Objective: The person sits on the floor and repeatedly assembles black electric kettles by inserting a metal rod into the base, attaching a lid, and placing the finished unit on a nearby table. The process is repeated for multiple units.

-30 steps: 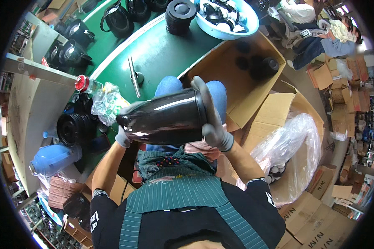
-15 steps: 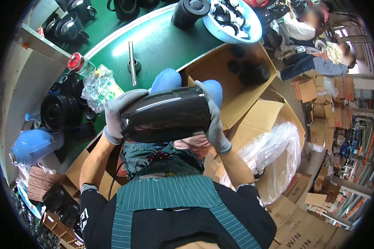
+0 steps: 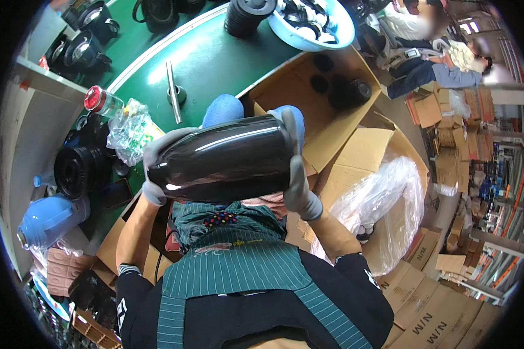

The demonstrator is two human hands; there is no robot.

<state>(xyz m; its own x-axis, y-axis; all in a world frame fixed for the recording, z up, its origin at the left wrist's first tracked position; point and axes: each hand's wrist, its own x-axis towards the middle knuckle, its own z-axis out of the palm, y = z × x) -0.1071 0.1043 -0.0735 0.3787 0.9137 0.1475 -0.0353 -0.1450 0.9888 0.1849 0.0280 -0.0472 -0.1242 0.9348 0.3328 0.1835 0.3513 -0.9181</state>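
Across my lap I hold a large glossy black tapered cylinder (image 3: 227, 160) on its side, its narrower end to the left. My left hand (image 3: 163, 166), in a grey glove, is closed round that narrow end. At the wider end my right hand (image 3: 297, 180), gloved too, grips the rim, with its fingers over the top edge. Whether the cylinder is hollow does not show. Beyond it on the green table stands a short dark round piece (image 3: 180, 95) with a shiny metal tube (image 3: 173, 90) leaning across it.
Left lie a crumpled plastic bag (image 3: 131, 134), a red-lidded clear jar (image 3: 103, 102), stacked black round parts (image 3: 75, 171) and a blue jug (image 3: 52, 218). Far off are stacked black lids (image 3: 247, 20) and a blue basin (image 3: 340, 38). Cardboard boxes (image 3: 355, 145) stand right; people (image 3: 442, 70) sit beyond.
The black cylinder has shifted slightly left and turned a little in my hands. My right hand's fingers have moved along its wider rim. The whole view has swung slightly.
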